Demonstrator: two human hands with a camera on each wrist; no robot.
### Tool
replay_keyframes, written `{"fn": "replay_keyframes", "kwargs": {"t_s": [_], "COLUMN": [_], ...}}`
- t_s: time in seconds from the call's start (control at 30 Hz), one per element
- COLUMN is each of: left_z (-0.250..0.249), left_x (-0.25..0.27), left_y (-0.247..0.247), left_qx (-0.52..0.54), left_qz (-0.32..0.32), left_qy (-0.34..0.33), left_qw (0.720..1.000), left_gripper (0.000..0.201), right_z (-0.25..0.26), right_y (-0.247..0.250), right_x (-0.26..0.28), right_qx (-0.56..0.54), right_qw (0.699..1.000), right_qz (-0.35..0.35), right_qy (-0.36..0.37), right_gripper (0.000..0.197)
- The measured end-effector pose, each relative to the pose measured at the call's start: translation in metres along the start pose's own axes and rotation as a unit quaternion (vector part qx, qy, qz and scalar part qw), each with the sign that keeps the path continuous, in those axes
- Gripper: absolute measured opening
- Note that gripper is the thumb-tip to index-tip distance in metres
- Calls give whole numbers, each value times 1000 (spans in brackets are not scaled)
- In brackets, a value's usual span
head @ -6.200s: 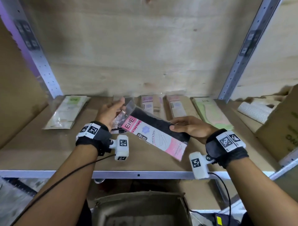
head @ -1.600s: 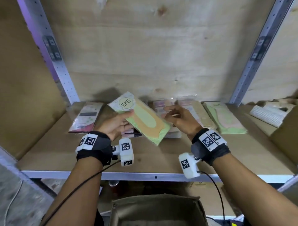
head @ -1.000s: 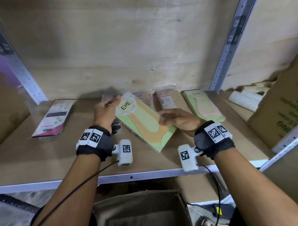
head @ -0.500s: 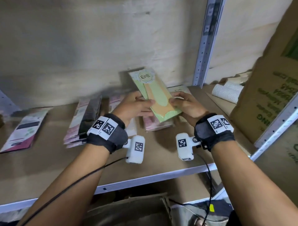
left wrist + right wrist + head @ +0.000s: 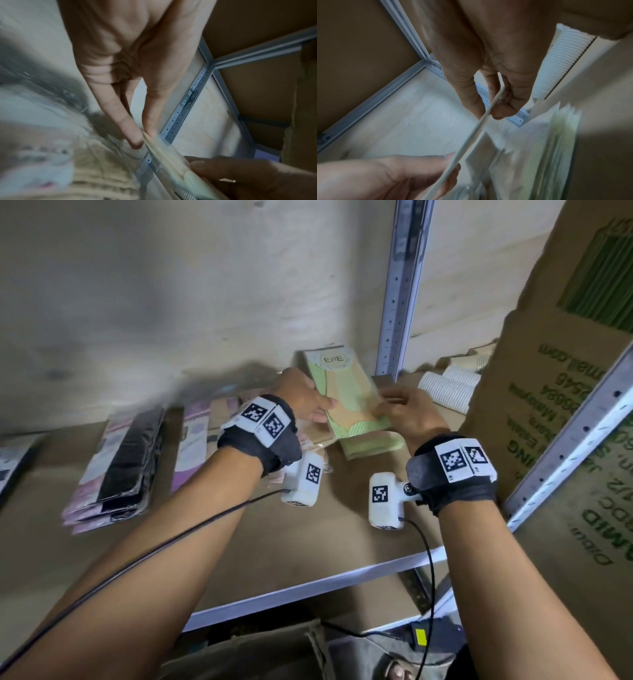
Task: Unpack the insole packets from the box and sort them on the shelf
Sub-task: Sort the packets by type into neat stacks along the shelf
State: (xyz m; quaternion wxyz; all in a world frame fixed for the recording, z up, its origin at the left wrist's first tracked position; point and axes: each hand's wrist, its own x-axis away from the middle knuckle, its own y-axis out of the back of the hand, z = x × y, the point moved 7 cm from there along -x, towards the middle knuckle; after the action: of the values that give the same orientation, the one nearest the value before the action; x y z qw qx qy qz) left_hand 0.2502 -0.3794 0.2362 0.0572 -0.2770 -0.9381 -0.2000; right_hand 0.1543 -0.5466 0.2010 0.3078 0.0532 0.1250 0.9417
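Note:
A green-and-orange insole packet (image 5: 346,395) marked ENE is tilted up at the back right of the shelf (image 5: 308,529). My left hand (image 5: 320,409) pinches its left edge between thumb and fingers, as the left wrist view shows (image 5: 144,136). My right hand (image 5: 387,402) pinches its right edge (image 5: 489,111). The packet hangs just over a stack of like green packets (image 5: 373,445) beside the steel post (image 5: 400,285). The open cardboard box (image 5: 246,652) sits below the shelf edge.
A stack of black-and-pink packets (image 5: 120,470) and a pile of purple-and-tan packets (image 5: 191,446) lie on the shelf to the left. White ribbed rolls (image 5: 448,392) lie past the post. A large printed carton (image 5: 565,405) stands at the right.
Both hands have carried the green packet to the right and farther back, over the green stack by the post. The head view has swung right with them.

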Motion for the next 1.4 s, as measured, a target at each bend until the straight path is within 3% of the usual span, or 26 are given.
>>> {"fn": "replay_keyframes", "kwargs": {"t_s": [0.13, 0.23, 0.4, 0.6, 0.77, 1.03, 1.4], "left_z": [-2, -9, -6, 2, 5, 10, -2], "left_x": [-19, -24, -24, -19, -21, -28, -29], "left_y": [-2, -9, -13, -15, -17, -18, -10], "left_qx": [-73, -201, -332, -353, -358, -368, -405], "left_qz": [-29, -46, -44, -26, -37, -40, -79], "left_qy": [8, -5, 1, 4, 14, 26, -4], "left_qw": [997, 978, 942, 935, 933, 929, 911], "left_gripper": [31, 36, 27, 34, 60, 60, 57], "right_z": [-6, -11, -20, -14, -8, -3, 3], "right_y": [13, 16, 8, 1, -2, -2, -1], "right_x": [0, 1, -1, 1, 7, 13, 13], "right_qx": [43, 89, 137, 172, 193, 218, 250], "right_qw": [997, 993, 988, 983, 979, 974, 963], "right_qz": [-60, -74, -36, -22, -31, -42, -76], "right_qy": [-18, -23, -53, -57, -55, -55, -58], "right_gripper": [45, 41, 42, 44, 43, 25, 32]}}
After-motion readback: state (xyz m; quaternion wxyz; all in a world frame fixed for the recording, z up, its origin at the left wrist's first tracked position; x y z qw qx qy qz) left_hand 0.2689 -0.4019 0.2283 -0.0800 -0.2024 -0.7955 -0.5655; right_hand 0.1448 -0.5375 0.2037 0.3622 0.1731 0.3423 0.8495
